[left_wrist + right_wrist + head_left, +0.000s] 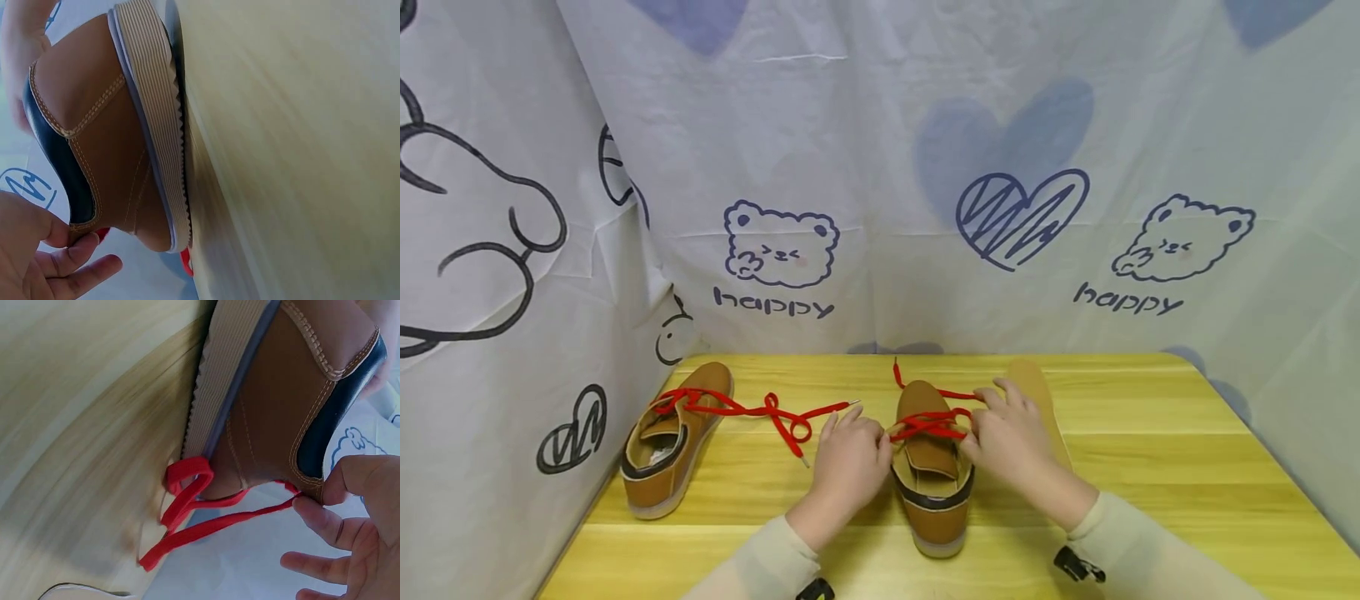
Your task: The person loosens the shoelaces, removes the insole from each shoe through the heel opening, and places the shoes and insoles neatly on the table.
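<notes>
A brown shoe (pixel 934 523) with a dark collar stands in the middle of the table, heel toward me. Red shoelaces (pixel 928 423) cross over its tongue. My left hand (pixel 850 458) pinches the left upper edge of the shoe between thumb and index finger, as the left wrist view shows at the shoe's side (pixel 106 169). On the opposite side, my right hand (pixel 1013 437) pinches the right upper edge, close to where the red lace (pixel 231 520) comes out. The other fingers of both hands are spread away from the shoe.
A second brown shoe (pixel 655 492) stands at the table's left, its red laces (pixel 771 410) trailing right toward my left hand. A flat tan insole-like piece (pixel 1036 385) lies behind my right hand. Printed white cloth (pixel 880 183) hangs behind the wooden table (pixel 1180 475).
</notes>
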{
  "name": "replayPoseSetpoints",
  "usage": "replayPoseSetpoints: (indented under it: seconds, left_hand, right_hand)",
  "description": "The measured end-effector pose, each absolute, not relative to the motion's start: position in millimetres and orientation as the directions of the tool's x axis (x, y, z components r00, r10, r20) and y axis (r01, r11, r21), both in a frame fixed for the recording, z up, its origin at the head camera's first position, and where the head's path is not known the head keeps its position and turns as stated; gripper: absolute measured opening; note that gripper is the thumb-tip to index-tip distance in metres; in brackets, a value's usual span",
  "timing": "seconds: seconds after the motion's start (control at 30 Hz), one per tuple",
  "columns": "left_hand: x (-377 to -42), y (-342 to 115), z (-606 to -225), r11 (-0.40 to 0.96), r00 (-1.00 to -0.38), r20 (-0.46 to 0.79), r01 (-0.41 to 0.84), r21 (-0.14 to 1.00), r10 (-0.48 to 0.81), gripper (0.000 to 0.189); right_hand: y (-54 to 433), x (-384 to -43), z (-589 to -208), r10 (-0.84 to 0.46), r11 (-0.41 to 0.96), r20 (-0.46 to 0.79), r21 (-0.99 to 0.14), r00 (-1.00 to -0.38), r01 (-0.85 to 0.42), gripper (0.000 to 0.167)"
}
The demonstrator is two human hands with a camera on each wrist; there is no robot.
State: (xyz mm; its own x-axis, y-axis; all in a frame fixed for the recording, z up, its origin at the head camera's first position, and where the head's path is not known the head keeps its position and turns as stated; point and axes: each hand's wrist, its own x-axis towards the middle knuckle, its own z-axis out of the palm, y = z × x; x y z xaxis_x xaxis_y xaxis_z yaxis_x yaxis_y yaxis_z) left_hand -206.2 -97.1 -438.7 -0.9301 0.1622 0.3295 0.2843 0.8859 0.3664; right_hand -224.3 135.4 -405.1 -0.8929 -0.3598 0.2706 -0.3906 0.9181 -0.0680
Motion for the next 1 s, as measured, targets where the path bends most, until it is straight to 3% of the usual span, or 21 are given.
replayPoseSetpoints:
  seconds: [0.5,0.73,1.0]
  left_hand:
    - [-199.8,-99.2,-426.4,0.865,-0.867,0.443,0.388,0.317,0.227,0.024]
    - [-204.2,-113.2,-423.5,0.84,-0.838,0.476,0.445,0.31,0.268,0.017]
    - [-218.7,-117.7,-425.1,0.816,-0.82,0.488,0.486,0.313,0.301,0.014]
  right_hand:
    - [131.5,-218.3,-404.5,-0.376,0.884,0.347,-0.142,-0.859,-0.445,0.034]
    - [137.5,-216.2,-398.9,-0.368,0.884,0.368,-0.148,-0.854,-0.444,0.026]
    - [141.3,-213.9,-396.9,-0.364,0.886,0.361,-0.15,-0.859,-0.439,0.029]
